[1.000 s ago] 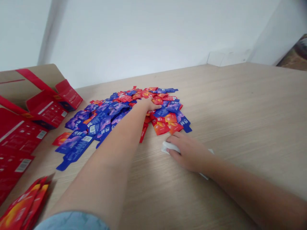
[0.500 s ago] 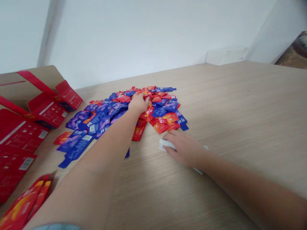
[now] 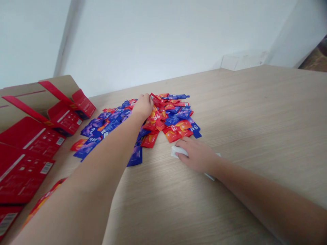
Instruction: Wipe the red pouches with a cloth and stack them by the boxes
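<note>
My left hand (image 3: pixel 144 104) is closed on a red packet (image 3: pixel 154 99) at the top of a heap of flat packets. Red-and-orange packets (image 3: pixel 171 133) and blue-purple packets (image 3: pixel 135 157) lie mixed in that heap on the wooden table. My right hand (image 3: pixel 194 153) rests on the table just in front of the heap, its fingers wrapped round a white crumpled item (image 3: pixel 176 151). More of something white shows beneath the wrist.
Open red cartons (image 3: pixel 29 137) with raised cardboard flaps stand along the left side. More red-orange packets (image 3: pixel 47 198) lie by my left forearm. A white box (image 3: pixel 244 61) sits at the table's back edge, against the wall.
My left hand has shifted slightly left and up, and a red packet now stands out from its fingers. My right hand stays on the white item. The view has turned a little left.
</note>
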The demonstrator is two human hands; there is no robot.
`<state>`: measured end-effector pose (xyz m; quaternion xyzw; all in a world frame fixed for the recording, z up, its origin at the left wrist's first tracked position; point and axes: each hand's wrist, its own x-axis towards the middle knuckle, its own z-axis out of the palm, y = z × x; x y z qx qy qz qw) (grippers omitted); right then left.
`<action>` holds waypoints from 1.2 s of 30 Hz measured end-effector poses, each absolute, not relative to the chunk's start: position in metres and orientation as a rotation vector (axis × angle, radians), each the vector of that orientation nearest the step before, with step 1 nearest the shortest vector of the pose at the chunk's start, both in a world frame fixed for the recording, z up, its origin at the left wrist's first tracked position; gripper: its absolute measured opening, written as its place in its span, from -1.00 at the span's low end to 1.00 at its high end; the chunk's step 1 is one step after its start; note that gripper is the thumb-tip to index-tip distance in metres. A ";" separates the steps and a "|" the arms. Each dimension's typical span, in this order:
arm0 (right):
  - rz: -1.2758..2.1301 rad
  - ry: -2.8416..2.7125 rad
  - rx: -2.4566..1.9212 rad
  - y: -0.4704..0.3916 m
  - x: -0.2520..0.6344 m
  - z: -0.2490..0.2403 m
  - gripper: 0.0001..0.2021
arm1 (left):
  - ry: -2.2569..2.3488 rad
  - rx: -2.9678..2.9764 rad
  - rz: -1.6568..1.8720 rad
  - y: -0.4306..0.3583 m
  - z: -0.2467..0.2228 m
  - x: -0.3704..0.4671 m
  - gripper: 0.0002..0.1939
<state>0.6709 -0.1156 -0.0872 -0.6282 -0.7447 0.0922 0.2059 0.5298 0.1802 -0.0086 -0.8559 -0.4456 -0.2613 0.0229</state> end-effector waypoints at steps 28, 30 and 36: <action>0.143 -2.018 -1.842 -0.117 0.671 -0.086 -0.61 | -1.506 -2.708 -1.123 -0.031 -0.056 0.359 -0.66; 0.066 -2.189 -1.701 -0.133 0.653 -0.076 -0.56 | -1.640 -2.658 -1.278 -0.027 -0.053 0.353 -0.67; 0.203 -2.793 -0.888 -0.179 0.565 -0.065 -0.38 | -1.650 -2.771 -1.458 -0.020 -0.064 0.343 -0.67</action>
